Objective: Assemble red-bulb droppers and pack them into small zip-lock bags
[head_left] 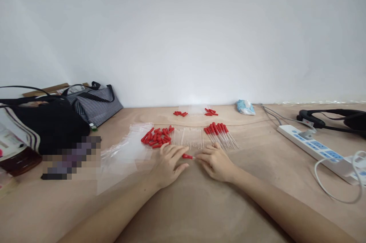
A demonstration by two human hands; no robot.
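My right hand (215,162) has its fingers closed on the clear stem of a dropper with a red bulb (187,156). The bulb points left, close to the fingertips of my left hand (171,163), whose thumb and fingers are apart. Behind my left hand lies a pile of red bulbs (157,137). Clear thin tubes (187,137) lie in a row beyond both hands. To their right, several droppers with red bulbs (220,130) are fanned out on the wooden table (183,212).
Clear plastic bags (126,159) lie left of the pile. More red bulbs (180,113) sit by the wall. A black bag (54,124) and striped bag (98,103) stand left; a tissue pack (245,107), power strip (314,147) and black headset (331,119) lie right.
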